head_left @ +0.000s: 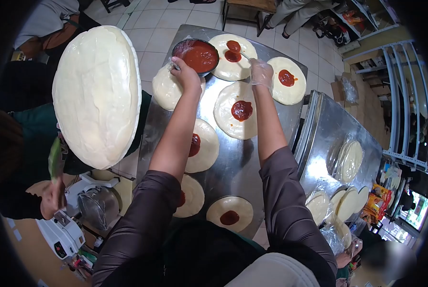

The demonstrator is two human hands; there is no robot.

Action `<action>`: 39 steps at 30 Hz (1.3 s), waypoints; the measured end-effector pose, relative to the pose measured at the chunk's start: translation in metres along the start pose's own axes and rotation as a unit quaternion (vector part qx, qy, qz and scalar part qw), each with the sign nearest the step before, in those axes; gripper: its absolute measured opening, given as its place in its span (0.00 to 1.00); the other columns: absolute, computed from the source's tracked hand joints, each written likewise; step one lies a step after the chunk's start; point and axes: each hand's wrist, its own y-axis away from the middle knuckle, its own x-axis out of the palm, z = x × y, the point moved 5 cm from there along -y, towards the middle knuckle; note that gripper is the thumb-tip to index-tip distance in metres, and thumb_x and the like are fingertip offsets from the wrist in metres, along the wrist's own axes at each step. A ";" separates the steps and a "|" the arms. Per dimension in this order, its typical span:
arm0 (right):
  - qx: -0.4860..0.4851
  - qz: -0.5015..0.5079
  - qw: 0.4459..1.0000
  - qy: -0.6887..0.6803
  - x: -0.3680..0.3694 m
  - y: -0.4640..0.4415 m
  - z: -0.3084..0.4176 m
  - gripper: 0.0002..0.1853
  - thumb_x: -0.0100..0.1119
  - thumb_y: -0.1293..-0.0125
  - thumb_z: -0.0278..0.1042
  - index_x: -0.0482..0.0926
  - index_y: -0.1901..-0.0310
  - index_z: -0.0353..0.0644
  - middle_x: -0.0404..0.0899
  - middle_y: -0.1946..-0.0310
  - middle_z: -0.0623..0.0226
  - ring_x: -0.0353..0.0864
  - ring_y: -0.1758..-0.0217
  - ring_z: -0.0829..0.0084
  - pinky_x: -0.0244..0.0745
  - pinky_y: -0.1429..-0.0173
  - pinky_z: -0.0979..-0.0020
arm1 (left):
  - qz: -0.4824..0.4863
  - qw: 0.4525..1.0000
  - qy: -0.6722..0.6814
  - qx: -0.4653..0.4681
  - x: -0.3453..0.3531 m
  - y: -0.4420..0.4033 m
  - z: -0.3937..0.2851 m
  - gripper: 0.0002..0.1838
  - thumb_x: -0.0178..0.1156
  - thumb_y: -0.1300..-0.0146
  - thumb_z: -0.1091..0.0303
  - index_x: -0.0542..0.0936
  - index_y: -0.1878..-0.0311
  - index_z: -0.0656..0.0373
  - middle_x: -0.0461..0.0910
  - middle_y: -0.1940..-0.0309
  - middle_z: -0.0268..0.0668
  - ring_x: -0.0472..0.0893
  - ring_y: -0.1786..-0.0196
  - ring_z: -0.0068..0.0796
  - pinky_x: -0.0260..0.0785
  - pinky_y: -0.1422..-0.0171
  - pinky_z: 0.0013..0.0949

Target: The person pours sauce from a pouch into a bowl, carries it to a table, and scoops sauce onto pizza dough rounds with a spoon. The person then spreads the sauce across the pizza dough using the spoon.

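My left hand grips the rim of a dark bowl of red sauce, held over the far left part of the metal table. In my right hand, covered by a clear plastic glove, is a spoon. Its sauce-filled end is just above the far round dough base, beside a pool of sauce. Another base with sauce at its middle lies nearer, partly behind my right forearm. The base below the bowl is partly hidden by my left arm.
More sauced bases lie around the table. A large dough-covered disc rises at the left, by a person holding something green. At right, a metal surface bears stacked bases. A wooden stool stands beyond.
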 end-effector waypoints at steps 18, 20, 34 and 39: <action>-0.262 0.078 0.934 0.229 0.062 0.142 0.047 0.15 0.57 0.40 0.48 0.84 0.67 0.45 0.84 0.70 0.54 0.84 0.64 0.53 0.76 0.55 0.56 | 0.018 0.986 -0.046 0.159 -0.102 -0.026 0.004 0.47 0.40 0.30 0.31 0.49 0.26 0.64 0.61 0.30 0.54 0.70 0.32 0.44 0.68 0.33 0.44; -0.243 0.083 0.952 0.169 0.074 0.154 0.033 0.17 0.57 0.41 0.50 0.85 0.67 0.44 0.84 0.70 0.52 0.84 0.63 0.53 0.76 0.55 0.55 | 0.021 0.988 -0.037 0.147 -0.122 -0.017 -0.002 0.46 0.41 0.30 0.32 0.49 0.25 0.62 0.61 0.30 0.53 0.70 0.32 0.44 0.68 0.33 0.45; -0.326 0.055 0.917 0.224 0.098 0.165 0.019 0.11 0.61 0.39 0.44 0.83 0.67 0.46 0.82 0.77 0.56 0.84 0.72 0.60 0.76 0.65 0.59 | 0.054 0.996 0.072 0.007 -0.183 0.023 -0.038 0.39 0.44 0.27 0.41 0.48 0.23 0.53 0.61 0.29 0.46 0.71 0.32 0.45 0.71 0.36 0.50; -0.451 0.010 0.869 0.204 0.082 0.200 0.042 0.09 0.57 0.34 0.40 0.81 0.65 0.46 0.83 0.74 0.56 0.84 0.72 0.54 0.77 0.65 0.54 | 0.038 0.997 0.038 0.048 -0.189 0.025 -0.040 0.37 0.44 0.27 0.43 0.47 0.23 0.49 0.60 0.28 0.45 0.70 0.32 0.46 0.71 0.37 0.53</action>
